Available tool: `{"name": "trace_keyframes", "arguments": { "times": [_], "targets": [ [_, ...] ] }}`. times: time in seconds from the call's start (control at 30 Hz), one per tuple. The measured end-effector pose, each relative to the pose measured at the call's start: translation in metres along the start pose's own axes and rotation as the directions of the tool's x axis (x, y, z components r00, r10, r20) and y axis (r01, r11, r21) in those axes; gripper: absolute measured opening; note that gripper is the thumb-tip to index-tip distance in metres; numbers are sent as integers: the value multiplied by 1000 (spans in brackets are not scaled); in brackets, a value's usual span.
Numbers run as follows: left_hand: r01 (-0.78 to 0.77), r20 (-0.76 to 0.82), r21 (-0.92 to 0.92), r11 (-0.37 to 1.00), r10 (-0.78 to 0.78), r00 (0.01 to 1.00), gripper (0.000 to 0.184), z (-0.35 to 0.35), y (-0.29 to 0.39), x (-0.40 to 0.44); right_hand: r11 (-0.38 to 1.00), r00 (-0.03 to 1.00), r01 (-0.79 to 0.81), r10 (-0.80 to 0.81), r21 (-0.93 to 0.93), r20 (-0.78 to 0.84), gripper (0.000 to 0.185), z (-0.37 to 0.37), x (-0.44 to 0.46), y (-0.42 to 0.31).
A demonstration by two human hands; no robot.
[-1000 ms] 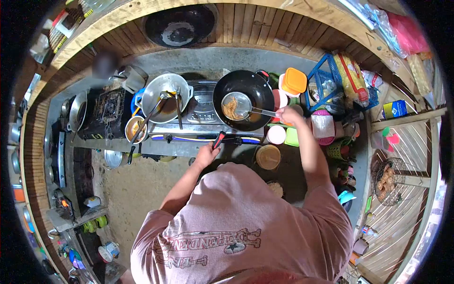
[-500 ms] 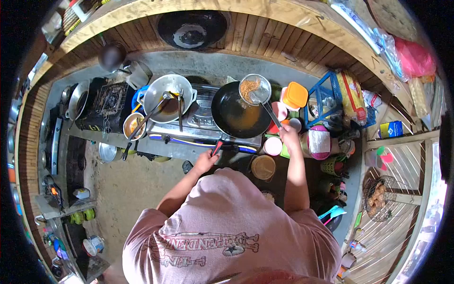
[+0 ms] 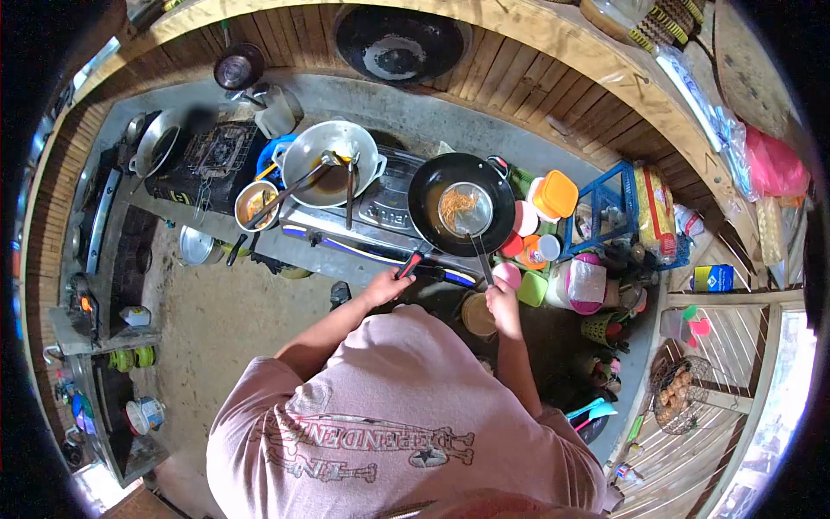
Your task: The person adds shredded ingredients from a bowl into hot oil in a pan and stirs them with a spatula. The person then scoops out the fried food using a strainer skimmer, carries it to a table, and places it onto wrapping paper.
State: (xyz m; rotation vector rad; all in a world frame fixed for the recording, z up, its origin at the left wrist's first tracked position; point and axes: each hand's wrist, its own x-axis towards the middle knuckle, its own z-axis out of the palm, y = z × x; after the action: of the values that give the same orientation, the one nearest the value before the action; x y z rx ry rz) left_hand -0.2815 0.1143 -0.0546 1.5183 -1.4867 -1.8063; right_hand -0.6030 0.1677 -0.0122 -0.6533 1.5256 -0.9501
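My left hand is closed around the red and black handle of a dark wok, which sits on the gas stove. In the wok lies some brownish liquid. My right hand grips the long dark handle of a round strainer. The strainer's bowl is over the middle of the wok, with a clump of thin golden-brown fried strips in it. Whether the bowl touches the liquid I cannot tell. Left of the wok stands a large silver pot with utensils resting in it.
A small pot with food stands left of the silver pot. To the wok's right are an orange-lidded tub, several other containers and a blue plastic rack. A grill rack sits far left. Below the counter edge is a brown round lid.
My right hand has brought the strainer left and down, from the wok's upper right rim to over its middle. My left hand keeps its hold on the wok handle. The camera view has shifted.
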Motion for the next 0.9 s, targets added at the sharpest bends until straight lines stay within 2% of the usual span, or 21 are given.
{"name": "trace_keyframes", "arguments": {
  "times": [0.07,0.1,0.13,0.17,0.2,0.23,0.27,0.33,0.37,0.4,0.47,0.53,0.6,0.63,0.67,0.73,0.77,0.9],
  "targets": [
    [82,79,-95,992,-75,994,32,-1,-5,6,1000,999,31,-31,-1,-44,25,6,0,10],
    [84,86,-92,992,-76,993,32,-2,-7,7,995,996,52,-58,-87,-62,32,7,4,18],
    [102,128,-164,981,-82,988,31,-3,-8,7,995,996,50,-56,-84,-70,32,7,8,28],
    [122,169,-234,965,-84,982,29,-5,-9,8,976,990,76,-97,-202,-100,32,8,13,37],
    [122,177,-227,966,-82,981,29,-7,-5,6,943,982,96,-143,-318,-127,33,14,14,38],
    [139,215,-224,965,-90,973,29,-10,-2,4,913,974,51,-134,-404,-180,37,21,14,39],
    [156,252,-221,963,-98,963,28,-13,1,2,915,973,49,-135,-400,-189,37,24,11,40],
    [167,281,-206,964,-105,954,29,-19,-3,4,867,960,96,-210,-488,-186,38,62,-31,-17],
    [193,303,-186,963,-131,944,30,-22,-3,4,729,962,66,-227,-681,-150,37,57,-24,-8],
    [220,326,-165,961,-157,932,32,-25,-4,4,731,960,58,-227,-680,-162,37,60,-15,6],
    [210,346,-149,966,-148,926,33,-29,8,-4,920,963,122,-201,-372,-182,40,64,2,28],
    [202,367,-133,970,-141,919,34,-33,3,-3,932,965,84,-165,-353,-205,40,74,0,24],
    [24,374,-8,1000,-19,927,34,-35,-8,6,942,965,50,-131,-331,-228,41,84,-2,18],
    [-46,355,-60,997,64,933,33,-34,-7,3,928,959,58,-153,-367,-236,41,88,-5,13],
    [-48,365,-59,997,66,929,33,-37,-10,5,912,954,63,-174,-405,-244,42,92,-9,9],
    [-222,463,30,975,183,867,32,-38,-28,21,919,946,68,-183,-387,-267,41,93,-5,17],
    [-195,496,-60,979,199,845,29,-35,-37,27,926,941,78,-191,-370,-278,41,92,0,22],
    [-124,532,-86,989,151,833,27,-35,-33,29,887,934,94,-236,-452,-270,42,90,7,42]
  ]
}}
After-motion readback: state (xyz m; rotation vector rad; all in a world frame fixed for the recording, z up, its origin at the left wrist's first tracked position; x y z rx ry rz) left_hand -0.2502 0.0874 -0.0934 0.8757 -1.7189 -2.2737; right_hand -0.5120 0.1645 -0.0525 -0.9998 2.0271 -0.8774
